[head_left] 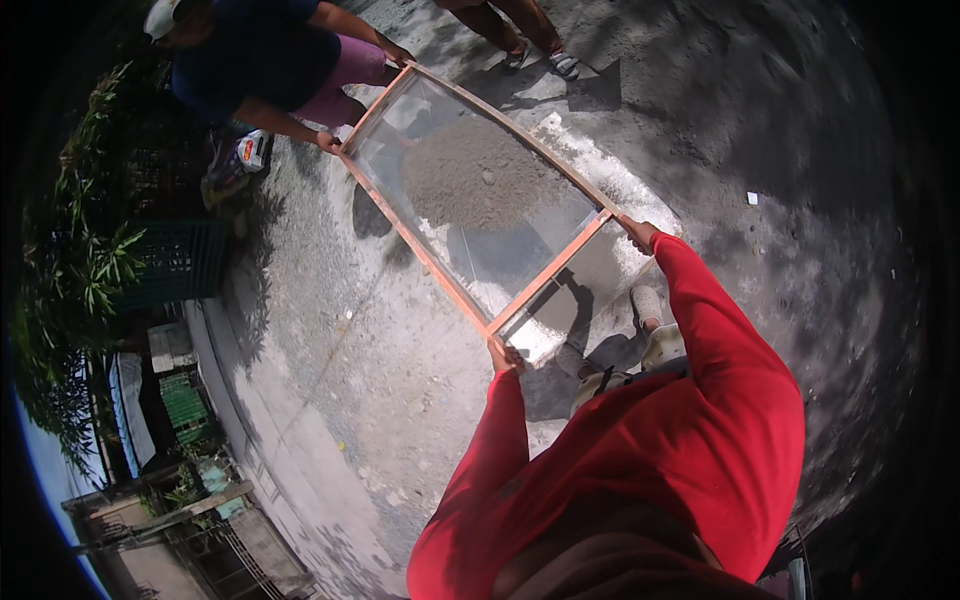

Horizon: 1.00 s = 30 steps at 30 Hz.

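A long rectangular sieve with an orange wooden frame (430,262) and fine mesh hangs level above the ground. A heap of grey sand (478,178) with a few pebbles lies on the mesh. My left hand (504,357) grips the near left corner of the frame. My right hand (637,232) grips the near right corner. Both arms wear red sleeves. At the far end another person in a dark blue top holds the frame with both hands (326,141).
Sifted sand (590,290) lies in a pale pile on the concrete under the sieve. A third person's legs and sandals (545,55) stand beyond the far end. Green plants and a green crate (180,262) line the left side, next to a kerb.
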Motion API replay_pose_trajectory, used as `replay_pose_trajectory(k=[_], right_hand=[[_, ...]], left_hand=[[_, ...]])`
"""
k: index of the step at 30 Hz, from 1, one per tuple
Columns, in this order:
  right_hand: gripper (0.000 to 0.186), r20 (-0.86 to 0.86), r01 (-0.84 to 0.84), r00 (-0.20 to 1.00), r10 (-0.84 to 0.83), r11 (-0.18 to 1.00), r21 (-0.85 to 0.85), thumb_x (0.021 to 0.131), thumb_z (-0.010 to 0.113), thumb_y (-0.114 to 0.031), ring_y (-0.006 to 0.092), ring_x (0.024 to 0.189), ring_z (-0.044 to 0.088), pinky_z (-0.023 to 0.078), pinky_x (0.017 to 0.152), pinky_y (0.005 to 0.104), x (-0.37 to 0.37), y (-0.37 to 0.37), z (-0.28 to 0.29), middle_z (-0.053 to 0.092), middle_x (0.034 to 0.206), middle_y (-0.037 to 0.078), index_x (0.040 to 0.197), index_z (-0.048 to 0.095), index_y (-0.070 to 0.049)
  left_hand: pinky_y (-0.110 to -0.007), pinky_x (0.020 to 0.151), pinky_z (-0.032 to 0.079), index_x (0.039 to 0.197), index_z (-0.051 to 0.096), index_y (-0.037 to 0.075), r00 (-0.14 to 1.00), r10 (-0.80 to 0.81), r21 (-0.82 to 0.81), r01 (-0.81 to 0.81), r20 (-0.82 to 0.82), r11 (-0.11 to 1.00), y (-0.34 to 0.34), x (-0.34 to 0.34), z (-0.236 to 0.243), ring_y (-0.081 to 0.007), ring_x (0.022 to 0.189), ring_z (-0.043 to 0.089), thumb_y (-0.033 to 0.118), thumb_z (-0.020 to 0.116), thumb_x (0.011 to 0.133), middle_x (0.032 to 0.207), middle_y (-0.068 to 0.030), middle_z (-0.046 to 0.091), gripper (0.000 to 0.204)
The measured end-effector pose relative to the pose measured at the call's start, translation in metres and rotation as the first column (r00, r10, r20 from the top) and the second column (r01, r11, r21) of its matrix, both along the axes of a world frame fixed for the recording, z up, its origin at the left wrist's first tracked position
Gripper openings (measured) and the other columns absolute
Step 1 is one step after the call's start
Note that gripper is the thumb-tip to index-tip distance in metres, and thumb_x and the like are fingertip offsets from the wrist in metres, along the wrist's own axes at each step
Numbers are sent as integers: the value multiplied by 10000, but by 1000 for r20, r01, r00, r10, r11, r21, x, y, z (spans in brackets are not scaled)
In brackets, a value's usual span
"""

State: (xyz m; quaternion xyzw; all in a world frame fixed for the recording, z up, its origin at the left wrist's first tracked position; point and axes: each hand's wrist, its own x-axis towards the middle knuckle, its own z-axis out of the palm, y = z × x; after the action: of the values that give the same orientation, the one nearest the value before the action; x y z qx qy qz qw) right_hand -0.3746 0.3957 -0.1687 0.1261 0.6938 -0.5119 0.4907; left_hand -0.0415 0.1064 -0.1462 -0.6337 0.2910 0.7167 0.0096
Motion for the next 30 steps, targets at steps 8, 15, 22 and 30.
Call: replay_pose_trajectory(k=[8,15,22,30], right_hand=[[744,-2,-19,1000,19,1000,13,618,420,-698,125,452,340,270,406,249,-1,-1,4,385,563,32,781,501,23],[793,-13,-37,999,37,999,35,598,419,-714,134,475,366,299,426,248,-9,1,-9,407,584,45,807,529,44],[651,-24,-18,1000,20,996,90,638,411,-690,110,438,329,267,402,247,-10,-1,-2,365,538,1,680,474,-44],[861,-19,-53,998,54,997,48,594,407,-723,150,512,390,318,452,257,-11,-4,0,434,621,63,905,529,70]], left_hand=[[-279,370,246,575,332,158,997,-38,23,40,-60,999,-5,0,0,-163,367,282,750,350,576,433,11,274,592],[-268,354,237,578,332,188,997,-40,17,41,-66,999,-3,-2,-7,-146,360,278,740,328,599,444,24,275,553],[-271,363,227,650,341,188,997,-55,1,56,-56,998,-4,-7,-10,-135,396,281,734,319,608,495,28,268,547],[-268,294,280,564,403,210,983,76,-6,-78,-166,997,0,-17,2,-130,326,357,586,375,699,403,36,337,400]])
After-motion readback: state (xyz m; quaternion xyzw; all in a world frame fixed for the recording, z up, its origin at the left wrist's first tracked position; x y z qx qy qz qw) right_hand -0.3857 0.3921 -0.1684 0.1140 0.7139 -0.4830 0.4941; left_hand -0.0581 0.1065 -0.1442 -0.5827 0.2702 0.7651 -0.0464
